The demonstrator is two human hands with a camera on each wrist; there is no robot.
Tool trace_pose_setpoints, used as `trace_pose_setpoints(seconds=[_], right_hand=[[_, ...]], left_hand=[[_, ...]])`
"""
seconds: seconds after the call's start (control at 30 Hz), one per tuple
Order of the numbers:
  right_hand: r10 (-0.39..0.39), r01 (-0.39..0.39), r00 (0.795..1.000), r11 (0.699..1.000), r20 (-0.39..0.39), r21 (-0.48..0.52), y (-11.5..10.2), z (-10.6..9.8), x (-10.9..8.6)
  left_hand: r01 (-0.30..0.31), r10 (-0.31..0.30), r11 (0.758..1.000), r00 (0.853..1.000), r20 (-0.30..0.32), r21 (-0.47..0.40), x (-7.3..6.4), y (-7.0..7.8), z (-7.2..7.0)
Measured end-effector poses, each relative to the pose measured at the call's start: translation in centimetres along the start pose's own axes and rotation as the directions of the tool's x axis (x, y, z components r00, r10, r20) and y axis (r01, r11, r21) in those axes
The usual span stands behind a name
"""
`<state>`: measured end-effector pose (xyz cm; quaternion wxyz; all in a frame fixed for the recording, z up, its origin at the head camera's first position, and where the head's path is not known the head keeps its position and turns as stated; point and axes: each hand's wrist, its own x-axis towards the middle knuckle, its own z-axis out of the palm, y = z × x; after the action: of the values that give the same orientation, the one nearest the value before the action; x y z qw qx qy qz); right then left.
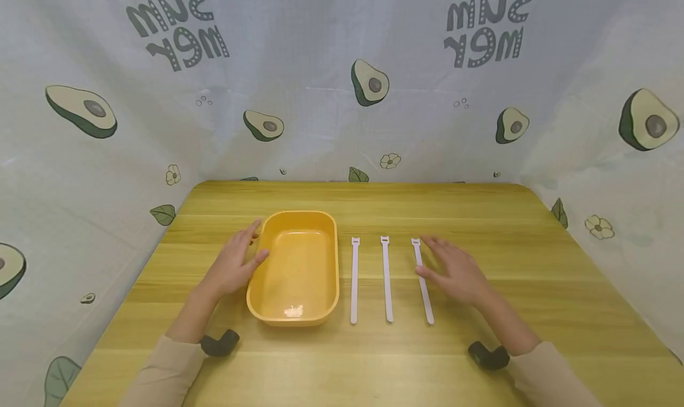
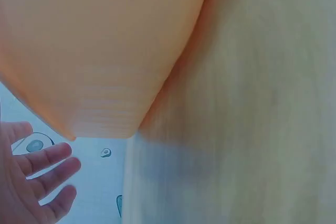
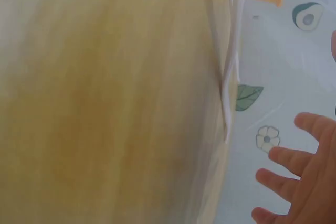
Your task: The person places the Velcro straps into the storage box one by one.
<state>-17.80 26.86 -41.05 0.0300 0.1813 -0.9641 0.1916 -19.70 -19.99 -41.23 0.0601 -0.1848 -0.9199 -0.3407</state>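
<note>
Behind the tray [image 1: 297, 269], mirrored "SUMMER" lettering [image 1: 188, 47]

Yellowish wood-grain table [image 1: 374, 365], rounded at far corners, grained side to side. Left of centre on it: open yellow tray [image 1: 338, 255], lengthwise front to back, round-cornered. To right of tray, in spaced row: pale left strap [image 1: 355, 282], just beside tray without touching; matching middle strap [image 1: 387, 282], nearly straight front to back; matching right strap [image 1: 424, 291], slanted, with slotted head toward far edge.
</note>
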Motion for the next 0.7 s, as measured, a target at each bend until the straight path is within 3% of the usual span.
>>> trace_pose_setpoints(seconds=[0.1, 0.3, 0.53, 0.7], right_hand=[[-0.002, 0.002, 1.0, 1.0, -0.008, 0.01, 0.3, 0.3, -0.1], [0.026, -0.026, 1.0, 0.997, -0.008, 0.067, 0.5, 0.4, -0.1], [0.089, -0.089, 0.996, 0.99, 0.007, 0.106, 0.4, 0.3, -0.1], [0.159, -0.156, 0.987, 0.966, 0.0, 0.206, 0.0, 0.3, 0.4]], left_hand=[[0.044, -0.045, 0.99, 0.999, -0.009, -0.137, 0.0, -0.3, 0.1], [0.09, -0.094, 0.934, 0.996, 0.005, -0.346, 0.2, -0.9, 0.1], [0.139, -0.129, 0.886, 0.99, 0.052, -0.443, 0.3, -1.3, 0.3], [0.146, -0.139, 0.863, 0.989, 0.049, -0.484, 0.5, -1.6, 0.4]])
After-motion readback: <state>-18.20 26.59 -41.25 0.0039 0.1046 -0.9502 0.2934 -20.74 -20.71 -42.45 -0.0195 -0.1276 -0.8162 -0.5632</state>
